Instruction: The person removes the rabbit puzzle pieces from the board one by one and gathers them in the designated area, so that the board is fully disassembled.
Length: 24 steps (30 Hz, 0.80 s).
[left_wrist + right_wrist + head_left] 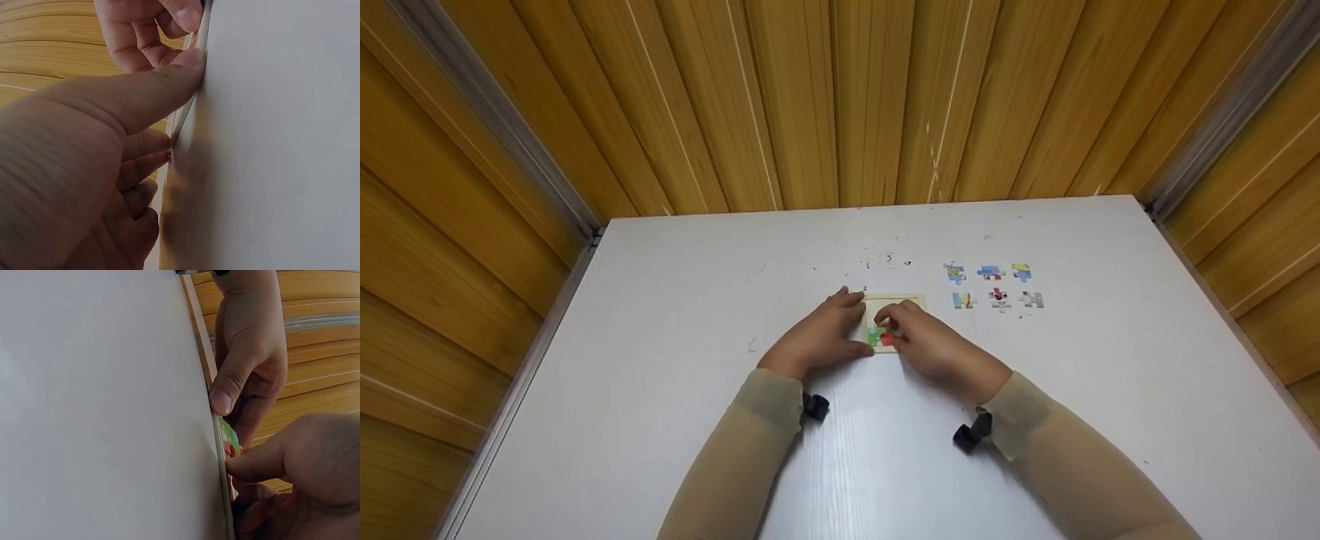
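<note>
A small wooden puzzle tray [915,298] lies on the white table between the hands. Along its near side sit a green puzzle piece [873,337] and a red puzzle piece [887,340]. My left hand [826,336] holds the tray at its left side, thumb on the near edge and fingers towards the far left corner. Over the tray's right part, my right hand [934,343] pinches the red piece with curled fingers, which partly hide it. In the right wrist view the green piece [228,433] shows between both hands.
Several loose puzzle pieces [998,298] lie in two rows to the right of the tray. Dark specks mark the white table [697,300] beyond it. Wood-patterned panels [840,105] rise behind the table's far edge.
</note>
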Each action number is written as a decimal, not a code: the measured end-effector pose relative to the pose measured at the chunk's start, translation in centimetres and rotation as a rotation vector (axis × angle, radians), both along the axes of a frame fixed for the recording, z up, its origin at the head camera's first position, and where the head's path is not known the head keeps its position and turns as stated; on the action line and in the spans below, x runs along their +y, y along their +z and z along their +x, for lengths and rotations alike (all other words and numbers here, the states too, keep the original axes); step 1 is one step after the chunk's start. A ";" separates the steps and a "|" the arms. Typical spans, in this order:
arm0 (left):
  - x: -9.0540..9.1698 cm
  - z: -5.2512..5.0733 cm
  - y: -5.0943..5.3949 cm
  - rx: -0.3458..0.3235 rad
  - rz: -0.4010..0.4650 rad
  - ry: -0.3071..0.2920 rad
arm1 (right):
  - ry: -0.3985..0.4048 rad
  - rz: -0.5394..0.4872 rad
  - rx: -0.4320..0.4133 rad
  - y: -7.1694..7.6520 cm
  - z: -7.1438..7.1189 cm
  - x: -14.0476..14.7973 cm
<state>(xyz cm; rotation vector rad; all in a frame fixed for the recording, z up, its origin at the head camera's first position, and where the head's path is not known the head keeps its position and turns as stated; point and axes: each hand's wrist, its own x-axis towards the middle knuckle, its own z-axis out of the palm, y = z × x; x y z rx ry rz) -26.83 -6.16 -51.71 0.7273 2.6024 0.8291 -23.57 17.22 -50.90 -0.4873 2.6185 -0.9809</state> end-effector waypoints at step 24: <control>0.1 0.0 -0.1 -0.012 -0.009 0.008 | -0.002 -0.085 0.049 -0.4 -0.3 0.3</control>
